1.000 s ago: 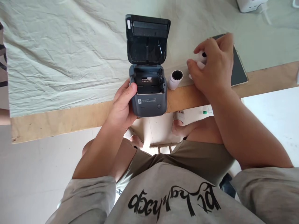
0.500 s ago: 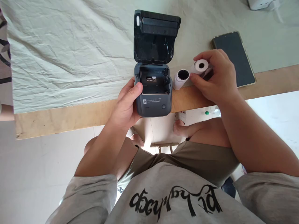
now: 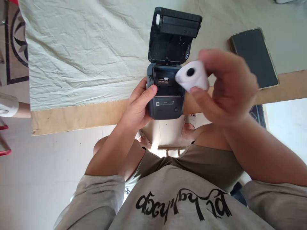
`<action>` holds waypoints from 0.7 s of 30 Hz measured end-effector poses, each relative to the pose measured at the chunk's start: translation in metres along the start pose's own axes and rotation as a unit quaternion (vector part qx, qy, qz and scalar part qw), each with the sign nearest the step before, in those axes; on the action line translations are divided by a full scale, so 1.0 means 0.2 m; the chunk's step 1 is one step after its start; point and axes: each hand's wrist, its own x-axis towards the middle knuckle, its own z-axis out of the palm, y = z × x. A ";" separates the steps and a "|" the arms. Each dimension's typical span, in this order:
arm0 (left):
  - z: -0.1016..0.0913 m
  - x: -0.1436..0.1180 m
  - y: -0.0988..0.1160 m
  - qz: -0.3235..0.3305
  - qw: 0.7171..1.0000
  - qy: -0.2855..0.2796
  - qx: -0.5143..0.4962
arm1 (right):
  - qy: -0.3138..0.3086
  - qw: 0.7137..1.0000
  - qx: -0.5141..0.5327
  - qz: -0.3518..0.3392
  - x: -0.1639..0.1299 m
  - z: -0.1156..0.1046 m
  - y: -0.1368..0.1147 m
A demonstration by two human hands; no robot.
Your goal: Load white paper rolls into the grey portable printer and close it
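At tip of right grip (image 3: 227,84) (slightly blurred): white roll (image 3: 198,78), pinched. Left grip (image 3: 136,108) clasped around open printer (image 3: 165,109).

Light brown wooden table edge (image 3: 64,117): bare strip along the near side, brown mark at the left corner.
Pale green fabric cloth (image 3: 86,57): spread behind the strip, wrinkled at left.
Black rectangular phone in a pale-rimmed case (image 3: 255,57): screen up, slanted, lower end over the bare strip.
White object (image 3: 284,1): cut off at upper right, type unclear.
Pale tiled floor (image 3: 35,169): below the table.
Black-bordered panel with dark petal motif (image 3: 20,41): left of the cloth, partly visible.
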 end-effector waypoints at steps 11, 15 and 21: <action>-0.01 0.00 -0.01 0.017 0.999 -0.020 0.021 | -0.097 0.977 -0.179 0.067 0.09 0.14 -0.06; -0.03 0.00 -0.02 0.030 0.999 -0.023 0.032 | -0.028 0.984 -0.174 -0.029 0.05 0.14 -0.06; -0.06 0.01 -0.06 0.041 0.998 -0.022 0.052 | -0.066 0.985 -0.110 -0.114 -0.02 0.11 -0.07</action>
